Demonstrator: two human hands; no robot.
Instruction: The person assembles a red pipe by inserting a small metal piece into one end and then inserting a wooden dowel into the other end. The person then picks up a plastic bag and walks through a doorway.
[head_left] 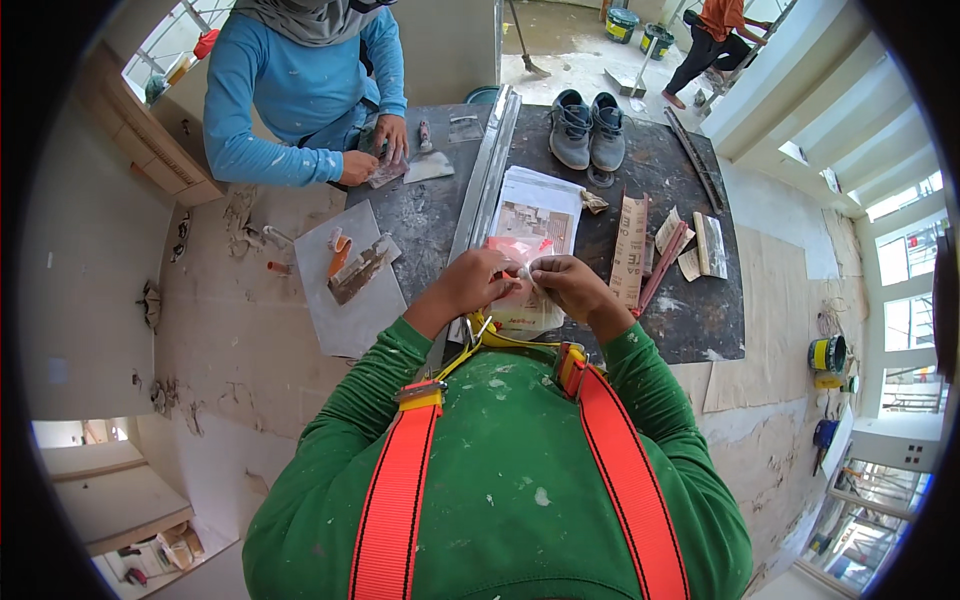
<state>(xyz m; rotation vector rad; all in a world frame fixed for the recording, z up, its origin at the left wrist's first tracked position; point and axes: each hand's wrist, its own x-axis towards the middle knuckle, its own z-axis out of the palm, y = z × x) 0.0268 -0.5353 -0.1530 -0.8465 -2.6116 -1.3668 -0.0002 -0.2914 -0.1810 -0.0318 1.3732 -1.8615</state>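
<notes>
My left hand and my right hand meet in front of my chest, over the near edge of the dark table. Both are closed, pinching a small whitish bit between the fingertips. It looks like the gathered top of a thin, see-through plastic bag with red print, which lies under my hands. Its contents are hard to make out. Just beyond the bag are white paper sheets with a printed picture on the top one.
A co-worker in a blue top handles a clear plastic piece at the left, near putty knives. A metal bar crosses the table. Grey shoes, a cardboard strip and a sanding block lie right. A white board holds scrapers.
</notes>
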